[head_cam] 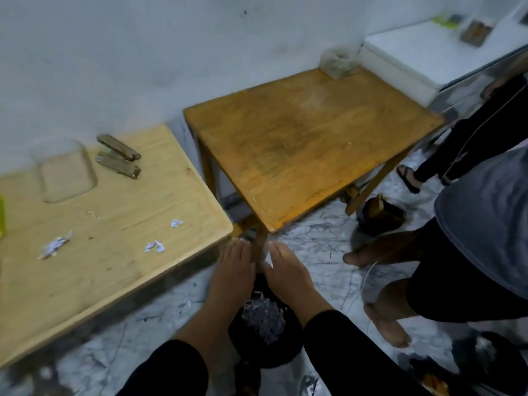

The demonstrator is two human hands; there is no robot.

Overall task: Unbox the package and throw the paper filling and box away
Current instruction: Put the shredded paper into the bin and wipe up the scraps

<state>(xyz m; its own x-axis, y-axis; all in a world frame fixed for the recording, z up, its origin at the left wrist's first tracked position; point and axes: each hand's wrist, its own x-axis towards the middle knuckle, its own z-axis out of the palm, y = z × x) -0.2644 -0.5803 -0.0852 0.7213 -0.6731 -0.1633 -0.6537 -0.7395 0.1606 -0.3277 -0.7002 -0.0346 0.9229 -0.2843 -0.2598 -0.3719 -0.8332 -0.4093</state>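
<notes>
Filling's mostly in the black bin (265,344) already, left hand (233,271) and right hand (287,271) flat, holding nothing, few paper scraps (155,247) left on the table (85,267).

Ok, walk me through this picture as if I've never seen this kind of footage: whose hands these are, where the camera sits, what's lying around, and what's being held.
There is only one picture, taken by a wide-angle camera worn on a person's head, looking forward and down. No machine is involved: the two arms in dark sleeves coming up from the bottom edge belong to the wearer.

The left hand and right hand reach out side by side, fingers extended, above a black bin on the floor that holds shredded paper filling. Neither hand shows a grip on anything.

On the pale table at left lie a few paper scraps, a clear tray and two small brown objects, too blurred to name. The darker table carries a clear container at its far corner. Other people's legs stand at right.
</notes>
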